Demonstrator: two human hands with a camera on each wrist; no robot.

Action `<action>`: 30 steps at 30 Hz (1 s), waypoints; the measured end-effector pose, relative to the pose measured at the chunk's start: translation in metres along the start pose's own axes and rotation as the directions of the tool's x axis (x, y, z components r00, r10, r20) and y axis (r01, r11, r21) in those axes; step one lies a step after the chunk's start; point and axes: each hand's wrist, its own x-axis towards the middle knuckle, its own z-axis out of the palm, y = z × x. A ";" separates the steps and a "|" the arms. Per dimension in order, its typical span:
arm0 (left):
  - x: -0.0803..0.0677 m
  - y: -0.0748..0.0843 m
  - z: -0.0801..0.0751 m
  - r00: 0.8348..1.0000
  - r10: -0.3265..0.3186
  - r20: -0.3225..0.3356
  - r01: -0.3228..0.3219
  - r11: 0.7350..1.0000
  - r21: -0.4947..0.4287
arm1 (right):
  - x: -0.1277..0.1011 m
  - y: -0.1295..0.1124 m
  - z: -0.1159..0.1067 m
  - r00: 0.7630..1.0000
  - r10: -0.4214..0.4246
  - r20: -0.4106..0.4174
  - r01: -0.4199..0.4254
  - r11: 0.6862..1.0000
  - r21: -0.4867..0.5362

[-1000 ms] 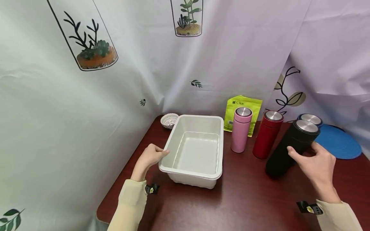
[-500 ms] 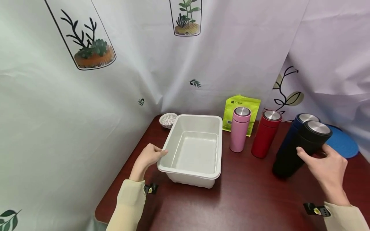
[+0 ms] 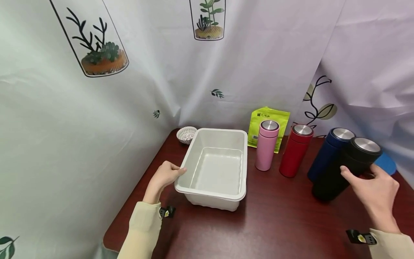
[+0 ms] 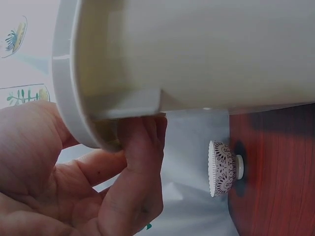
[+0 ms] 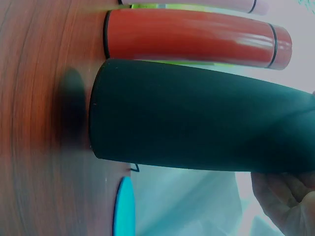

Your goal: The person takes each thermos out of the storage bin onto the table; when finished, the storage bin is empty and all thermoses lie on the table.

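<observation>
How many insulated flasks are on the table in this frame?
4, all right of the white tub: pink flask by the green pouch, then red flask, blue flask, and black flask gripped by the right hand. None seems hidden.

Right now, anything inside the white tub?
No, in the head view the white tub shows only its bare floor, while the left hand holds its rim.

Matt black flask (image 3: 346, 169), brushed-metal cap, glossy wooden table (image 3: 275, 223).

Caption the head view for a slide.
Left hand grips the white tub's rim; right hand holds the black flask beside three others.
</observation>
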 end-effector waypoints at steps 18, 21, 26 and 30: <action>-0.002 0.002 -0.001 1.000 -0.001 0.004 0.001 1.000 -0.004 | 0.032 0.027 -0.006 1.000 0.022 -0.022 -0.023 0.998 -0.064; -0.002 0.002 -0.001 1.000 -0.001 0.002 0.001 1.000 -0.008 | 0.037 0.032 -0.004 0.999 0.035 0.007 -0.034 0.994 -0.103; -0.002 0.001 -0.001 1.000 0.007 -0.004 -0.007 1.000 0.003 | 0.043 0.041 -0.002 0.997 0.072 0.030 -0.068 0.990 -0.125; -0.002 0.002 0.000 1.000 0.012 -0.003 -0.012 1.000 0.010 | 0.046 0.048 -0.003 0.992 0.118 0.042 -0.112 0.985 -0.132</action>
